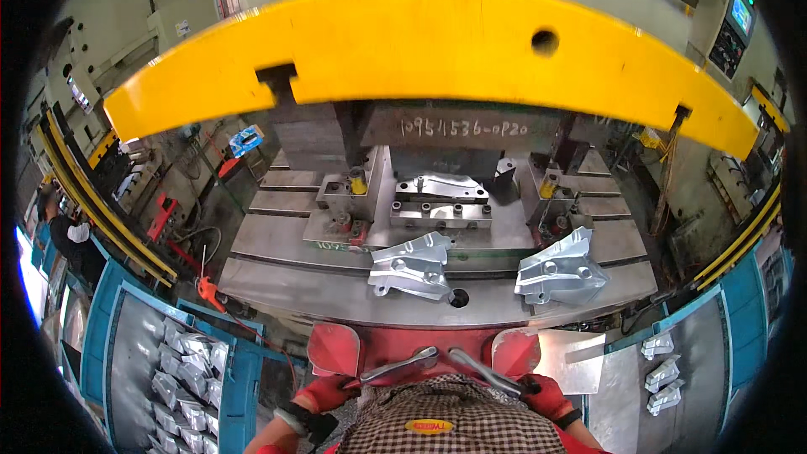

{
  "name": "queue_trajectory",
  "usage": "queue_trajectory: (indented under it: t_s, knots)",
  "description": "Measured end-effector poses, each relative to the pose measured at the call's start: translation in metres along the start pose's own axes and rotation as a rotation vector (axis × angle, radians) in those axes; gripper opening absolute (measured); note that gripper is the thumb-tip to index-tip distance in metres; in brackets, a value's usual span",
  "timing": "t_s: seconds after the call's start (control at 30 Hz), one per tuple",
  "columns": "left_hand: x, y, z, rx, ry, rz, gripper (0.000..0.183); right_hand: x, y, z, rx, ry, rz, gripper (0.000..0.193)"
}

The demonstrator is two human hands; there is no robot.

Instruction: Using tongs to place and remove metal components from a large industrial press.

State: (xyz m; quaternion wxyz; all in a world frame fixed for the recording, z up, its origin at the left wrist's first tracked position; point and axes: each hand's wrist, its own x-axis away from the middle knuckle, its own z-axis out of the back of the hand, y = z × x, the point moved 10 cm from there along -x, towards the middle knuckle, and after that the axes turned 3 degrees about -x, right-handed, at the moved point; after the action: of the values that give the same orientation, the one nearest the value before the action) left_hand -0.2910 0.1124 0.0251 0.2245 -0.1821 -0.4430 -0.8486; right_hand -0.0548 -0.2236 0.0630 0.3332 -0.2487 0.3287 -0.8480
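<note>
My left hand (322, 393), in a red glove, is closed around the dark grip of a silver rod-like tool (399, 366) that slants inward to a rounded end. Mirroring it, my right hand (546, 397), also red-gloved, is closed on a second silver rod-like tool (486, 372). Both tools lie over the front of a red panel (429, 345), between a left red guard (334, 348) and a right red guard (515, 351). Beyond them, a left formed sheet-metal part (412, 267) and a right one (561, 269) rest on the press bed (277, 273), apart from my hands.
A yellow press beam (420, 38) spans above the lower die (441, 214). A blue-framed bin (126, 328) of metal parts stands left. Several parts (664, 385) lie on a blue-edged table (702, 353) at right. A person (69, 240) is far left.
</note>
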Motion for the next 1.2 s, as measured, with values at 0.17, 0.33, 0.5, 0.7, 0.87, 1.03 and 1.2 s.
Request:
queue_trajectory:
  t_s: [0.17, 0.33, 0.5, 0.7, 0.87, 1.03, 1.2]
  knots:
    - [-0.050, 0.039, 0.047, -0.351, 0.082, -0.143, 0.032, -0.020, -0.023, 0.000, -0.842, 0.190, -0.106, 0.024]
    - [-0.120, 0.134, 0.133, -0.027, 0.521, -0.252, 0.033, -0.046, 0.009, -0.027, -1.128, 0.244, -0.099, 0.017]
    - [-0.202, 0.175, 0.186, -0.111, 0.702, -0.196, 0.029, -0.048, 0.020, -0.022, -0.893, 0.335, -0.049, 0.018]
    - [-0.250, 0.169, 0.196, -0.230, 0.679, -0.014, 0.032, -0.045, 0.018, -0.027, -1.067, 0.321, -0.071, 0.018]
    - [-0.246, 0.159, 0.203, -0.134, 0.686, -0.089, 0.029, -0.047, 0.039, -0.027, -0.769, 0.380, -0.166, 0.020]
    - [-0.206, 0.170, 0.193, -0.008, 0.753, -0.264, 0.027, -0.045, 0.036, -0.024, -0.809, 0.390, -0.159, 0.019]
    - [-0.110, 0.150, 0.162, 0.070, 0.621, -0.289, 0.026, -0.045, 0.022, -0.020, -0.926, 0.372, -0.125, 0.017]
